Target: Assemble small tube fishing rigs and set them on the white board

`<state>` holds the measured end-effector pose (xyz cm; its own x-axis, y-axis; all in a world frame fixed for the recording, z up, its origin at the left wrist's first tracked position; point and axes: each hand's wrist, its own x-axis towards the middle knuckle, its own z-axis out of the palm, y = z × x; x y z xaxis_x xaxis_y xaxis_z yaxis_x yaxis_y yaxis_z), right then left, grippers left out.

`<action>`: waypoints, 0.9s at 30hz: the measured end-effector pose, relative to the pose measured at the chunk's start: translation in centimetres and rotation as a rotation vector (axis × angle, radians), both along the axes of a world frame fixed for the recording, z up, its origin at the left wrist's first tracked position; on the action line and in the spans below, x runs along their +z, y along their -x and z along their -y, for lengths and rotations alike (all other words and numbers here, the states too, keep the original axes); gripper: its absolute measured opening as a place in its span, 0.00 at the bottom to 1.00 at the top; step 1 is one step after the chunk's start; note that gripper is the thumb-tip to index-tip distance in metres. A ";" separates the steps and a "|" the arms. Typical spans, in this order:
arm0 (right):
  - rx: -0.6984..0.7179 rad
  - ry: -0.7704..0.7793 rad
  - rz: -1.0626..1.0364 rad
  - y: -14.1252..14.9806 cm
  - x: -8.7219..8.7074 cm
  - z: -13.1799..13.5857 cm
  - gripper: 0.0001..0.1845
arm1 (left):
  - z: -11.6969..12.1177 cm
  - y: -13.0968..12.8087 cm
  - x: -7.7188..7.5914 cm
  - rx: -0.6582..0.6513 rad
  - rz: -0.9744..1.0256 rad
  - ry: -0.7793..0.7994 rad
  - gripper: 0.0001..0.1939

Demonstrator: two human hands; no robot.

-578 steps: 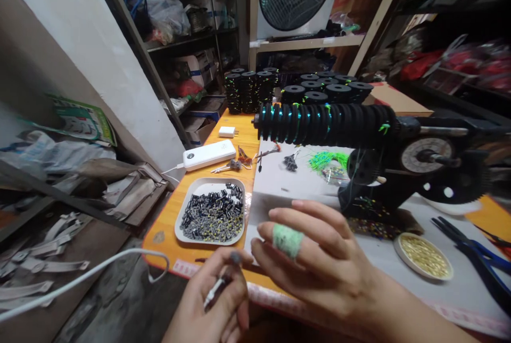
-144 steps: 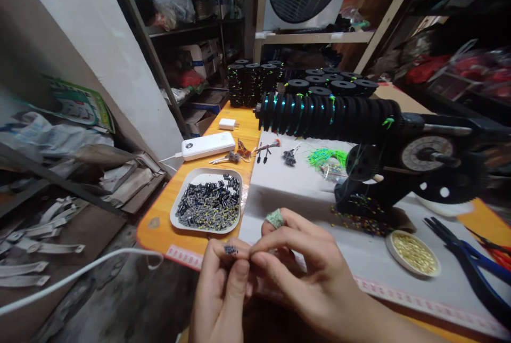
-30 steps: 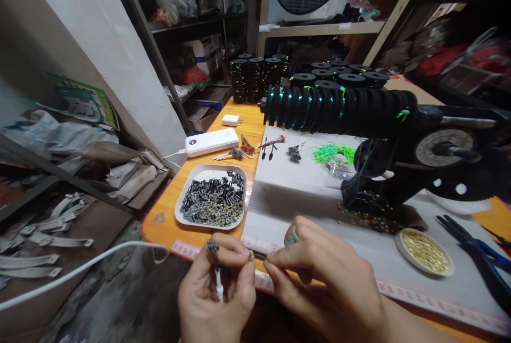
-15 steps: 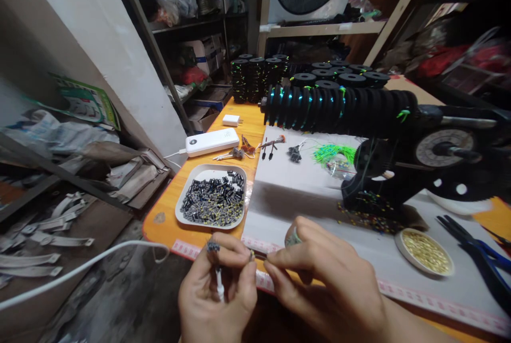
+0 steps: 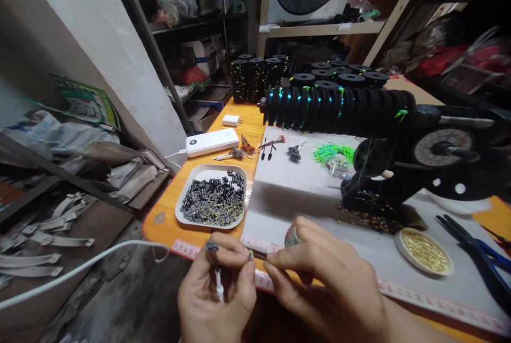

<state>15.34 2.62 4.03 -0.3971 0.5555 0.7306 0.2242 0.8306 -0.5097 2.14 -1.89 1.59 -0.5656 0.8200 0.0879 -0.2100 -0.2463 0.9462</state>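
Observation:
My left hand is closed at the table's near edge, pinching a small dark bundle of tiny parts at its fingertips, with a thin white stick running down through the palm. My right hand meets it fingertip to fingertip, pinching something very small that I cannot make out. A green wrap sits on one right finger. A white tray of small black and yellow pieces lies just beyond my left hand.
A black winding machine holds a long row of black spools. Behind it stand stacked spools. A dish of gold beads, blue-handled pliers, a white power bank and a white cable lie around.
Over the last second nothing has visibly changed; both hands stay pinched together at the table's edge. Earlier they were held slightly higher and nearer the tray.

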 end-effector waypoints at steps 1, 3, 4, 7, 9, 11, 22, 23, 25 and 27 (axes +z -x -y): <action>0.001 -0.002 0.000 0.0 0.0 0.0 0.06 | 0.0 0.0 0.1 0.004 0.003 -0.001 0.10; 0.005 -0.003 0.000 0.0 -0.1 0.0 0.06 | -0.1 -0.2 0.2 0.014 0.007 -0.001 0.11; 0.010 -0.003 0.000 0.0 -0.2 0.1 0.05 | -0.1 -0.2 0.3 0.018 0.007 -0.003 0.11; 0.007 0.003 -0.009 -0.1 -0.1 0.2 0.05 | -0.1 -0.4 0.4 0.019 -0.022 -0.022 0.11; -0.003 0.037 -0.007 -0.3 0.1 0.1 0.05 | 0.0 -0.4 0.4 0.018 -0.069 -0.050 0.10; 0.001 0.116 0.010 -0.5 0.3 0.0 0.05 | 0.1 -0.4 0.2 0.028 -0.143 -0.088 0.10; 0.079 0.401 0.000 -0.4 0.8 -0.3 0.07 | 0.1 0.0 0.1 -0.106 0.074 -0.009 0.10; 0.086 0.403 0.011 -0.4 0.8 -0.2 0.07 | 0.1 0.1 0.3 -0.154 0.128 0.016 0.12; 0.091 0.383 0.035 -0.3 0.9 -0.2 0.07 | 0.2 0.5 0.6 -0.236 0.216 0.036 0.12; 0.096 0.312 0.068 -0.3 1.0 -0.4 0.08 | 0.4 0.9 0.9 -0.328 0.336 0.021 0.14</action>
<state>15.60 3.00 5.03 -0.5007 0.7057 0.5013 0.1947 0.6561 -0.7291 1.23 -2.26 2.53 -0.2705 0.9598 -0.0747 -0.5692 -0.0968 0.8165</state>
